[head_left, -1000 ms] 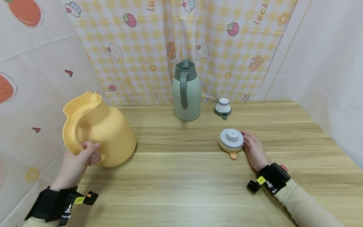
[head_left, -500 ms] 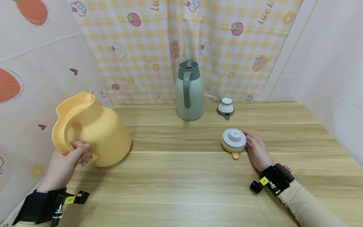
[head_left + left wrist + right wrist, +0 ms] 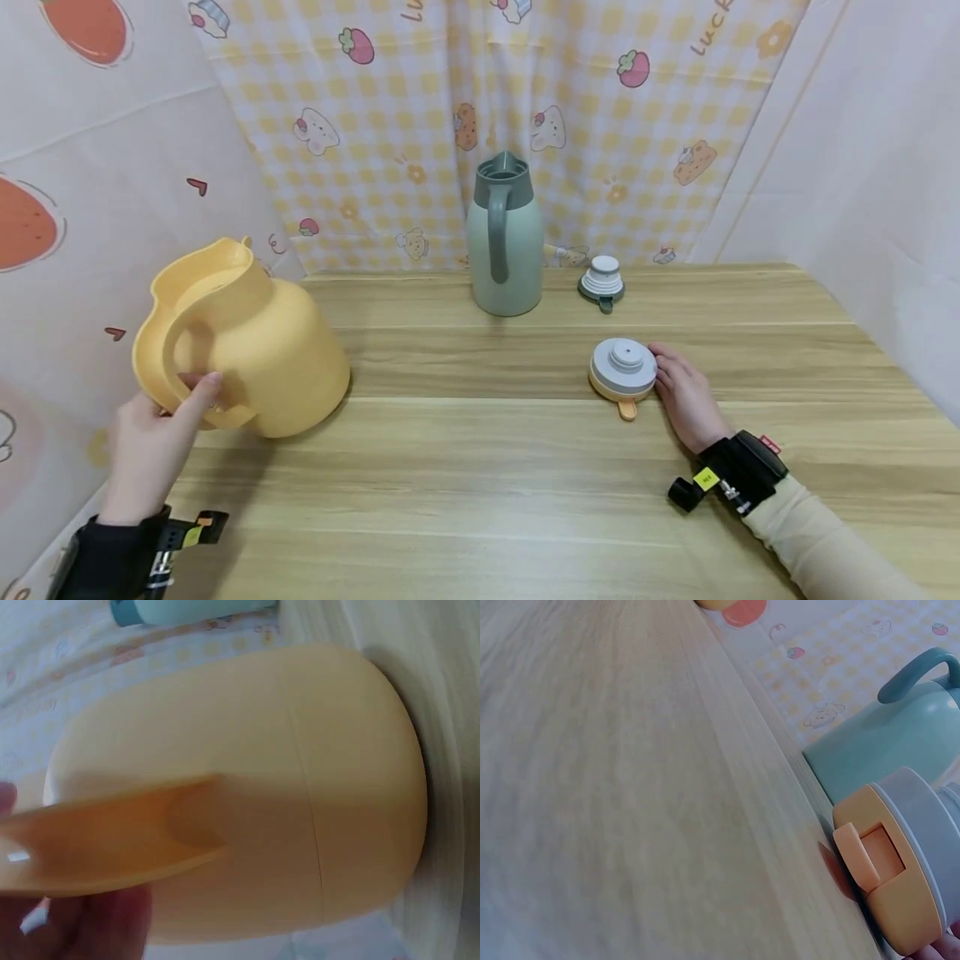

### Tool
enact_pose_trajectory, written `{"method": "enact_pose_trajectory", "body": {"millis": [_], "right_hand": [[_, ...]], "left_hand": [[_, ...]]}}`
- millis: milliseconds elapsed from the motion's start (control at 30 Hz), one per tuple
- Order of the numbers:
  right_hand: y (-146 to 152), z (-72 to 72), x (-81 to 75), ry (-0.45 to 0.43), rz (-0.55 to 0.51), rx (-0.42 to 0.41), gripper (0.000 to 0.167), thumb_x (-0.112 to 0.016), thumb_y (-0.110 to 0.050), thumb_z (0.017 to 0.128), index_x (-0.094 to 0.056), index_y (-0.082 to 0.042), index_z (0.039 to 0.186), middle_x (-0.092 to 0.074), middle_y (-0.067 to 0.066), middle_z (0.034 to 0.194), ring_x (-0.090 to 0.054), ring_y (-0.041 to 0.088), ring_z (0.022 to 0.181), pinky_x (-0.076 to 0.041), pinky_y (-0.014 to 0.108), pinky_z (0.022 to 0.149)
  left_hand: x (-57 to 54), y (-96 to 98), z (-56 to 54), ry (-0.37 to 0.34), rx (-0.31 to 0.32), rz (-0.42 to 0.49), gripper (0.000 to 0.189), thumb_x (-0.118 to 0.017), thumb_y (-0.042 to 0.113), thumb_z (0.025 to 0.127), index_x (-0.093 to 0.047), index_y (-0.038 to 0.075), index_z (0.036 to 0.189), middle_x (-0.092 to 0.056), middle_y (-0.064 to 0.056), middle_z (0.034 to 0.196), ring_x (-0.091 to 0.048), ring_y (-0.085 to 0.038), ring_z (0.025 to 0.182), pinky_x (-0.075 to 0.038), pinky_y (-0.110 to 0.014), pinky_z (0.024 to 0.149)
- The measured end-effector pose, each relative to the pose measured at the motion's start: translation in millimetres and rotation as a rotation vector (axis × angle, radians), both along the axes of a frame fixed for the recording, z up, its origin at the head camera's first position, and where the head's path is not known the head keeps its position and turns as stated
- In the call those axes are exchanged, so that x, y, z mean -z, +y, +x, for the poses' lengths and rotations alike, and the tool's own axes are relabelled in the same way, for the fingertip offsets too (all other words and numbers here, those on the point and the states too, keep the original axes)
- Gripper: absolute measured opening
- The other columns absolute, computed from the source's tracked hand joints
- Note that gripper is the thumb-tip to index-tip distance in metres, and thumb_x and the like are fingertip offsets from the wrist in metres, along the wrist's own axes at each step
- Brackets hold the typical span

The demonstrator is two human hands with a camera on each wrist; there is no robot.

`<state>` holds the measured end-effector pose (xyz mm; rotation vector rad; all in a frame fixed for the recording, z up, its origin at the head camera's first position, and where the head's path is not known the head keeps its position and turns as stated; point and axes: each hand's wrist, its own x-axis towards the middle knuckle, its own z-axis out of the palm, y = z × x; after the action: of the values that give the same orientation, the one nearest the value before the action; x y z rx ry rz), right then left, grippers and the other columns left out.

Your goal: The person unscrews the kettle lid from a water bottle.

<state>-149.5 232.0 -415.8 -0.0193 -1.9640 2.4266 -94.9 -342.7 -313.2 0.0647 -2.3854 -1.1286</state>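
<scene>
A yellow vacuum jug [image 3: 277, 358] stands at the left of the table, its mouth uncovered. My left hand [image 3: 146, 450] is loosely at its handle [image 3: 112, 840], thumb straight on one side and fingers on the other; in the left wrist view light shows between fingers and handle. My right hand [image 3: 686, 400] rests on the table with its fingertips against the side of a grey-and-yellow jug lid [image 3: 624, 367], which lies upside down. The lid's orange tab [image 3: 857, 856] points toward the near edge in the head view. Part of the left fingers is hidden behind the handle.
A green vacuum jug [image 3: 506, 250], uncovered, stands at the back middle. Right of it a white-and-green stopper [image 3: 602, 282] lies upside down. A patterned curtain [image 3: 375, 125] hangs behind the wooden table [image 3: 465, 492], with white cloth [image 3: 862, 167] at the right.
My left hand first grips the handle with curled fingers, then loosens and draws back, thumb straightening. The view shifts slightly. The right hand stays beside the lid.
</scene>
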Motion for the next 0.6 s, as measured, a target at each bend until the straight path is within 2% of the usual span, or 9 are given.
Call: {"method": "enact_pose_trajectory", "body": {"millis": [67, 133, 167, 233, 367, 500, 600], "right_hand": [[-1, -0.9, 1.9, 0.004, -0.007, -0.004, 0.059, -0.037, -0.024, 0.106, -0.015, 0.015, 0.145, -0.042, -0.006, 0.125, -0.046, -0.003, 0.114, -0.027, 0.020, 0.106], [-1, -1.1, 2.8, 0.007, -0.011, -0.005, 0.059, -0.038, -0.024, 0.106, -0.015, 0.014, 0.146, -0.043, -0.007, 0.124, -0.046, -0.003, 0.114, -0.027, 0.020, 0.106], [0, -1.0, 2.8, 0.005, -0.010, -0.005, 0.060, -0.038, -0.024, 0.106, -0.015, 0.014, 0.146, -0.043, -0.008, 0.125, -0.046, -0.003, 0.115, -0.027, 0.020, 0.106], [1, -0.7, 2.7, 0.003, -0.009, -0.004, 0.060, -0.039, -0.024, 0.106, -0.016, 0.013, 0.146, -0.043, -0.008, 0.125, -0.045, -0.003, 0.116, -0.027, 0.021, 0.107], [0, -1.5, 2.6, 0.002, -0.007, -0.004, 0.059, -0.040, -0.025, 0.106, -0.018, 0.012, 0.146, -0.044, -0.007, 0.126, -0.045, -0.002, 0.117, -0.026, 0.022, 0.108], [-1, -3.0, 3.1, 0.000, -0.002, -0.003, 0.059, -0.041, -0.025, 0.105, -0.018, 0.013, 0.145, -0.044, -0.007, 0.125, -0.046, -0.002, 0.116, -0.026, 0.021, 0.108], [0, -4.0, 2.8, -0.001, -0.006, -0.001, 0.058, -0.040, -0.024, 0.106, -0.018, 0.013, 0.145, -0.044, -0.007, 0.124, -0.046, -0.003, 0.115, -0.026, 0.021, 0.107]], "left_hand": [[1.2, 3.2, 0.4, 0.097, -0.094, -0.080, 0.012, -0.074, 0.015, 0.086, -0.068, 0.005, 0.081, -0.054, 0.016, 0.082, -0.048, -0.005, 0.086, -0.034, -0.020, 0.078], [2.7, 8.1, -0.5, 0.184, -0.142, -0.129, 0.017, -0.080, 0.011, 0.080, -0.067, 0.000, 0.076, -0.051, 0.011, 0.086, -0.044, -0.011, 0.094, -0.029, -0.026, 0.085], [3.5, 10.1, -1.1, 0.202, -0.159, -0.144, 0.020, -0.082, 0.012, 0.078, -0.066, 0.000, 0.076, -0.051, 0.009, 0.086, -0.043, -0.011, 0.096, -0.028, -0.026, 0.085], [4.5, 14.9, -1.6, 0.184, -0.199, -0.133, 0.027, -0.084, 0.017, 0.076, -0.063, 0.000, 0.078, -0.050, 0.006, 0.088, -0.045, -0.011, 0.094, -0.029, -0.025, 0.083], [7.7, 20.5, -4.1, 0.122, -0.276, -0.132, 0.036, -0.085, 0.025, 0.074, -0.059, 0.001, 0.079, -0.049, -0.004, 0.078, -0.042, -0.003, 0.076, -0.028, -0.023, 0.067], [10.9, 21.6, -7.5, 0.073, -0.311, -0.155, 0.039, -0.082, 0.030, 0.077, -0.059, 0.000, 0.081, -0.049, -0.007, 0.079, -0.044, -0.013, 0.077, -0.029, -0.028, 0.066], [11.5, 22.9, -14.6, 0.083, -0.316, -0.160, 0.038, -0.081, 0.030, 0.077, -0.059, 0.000, 0.082, -0.050, -0.007, 0.081, -0.046, -0.020, 0.080, -0.029, -0.029, 0.067]]}}
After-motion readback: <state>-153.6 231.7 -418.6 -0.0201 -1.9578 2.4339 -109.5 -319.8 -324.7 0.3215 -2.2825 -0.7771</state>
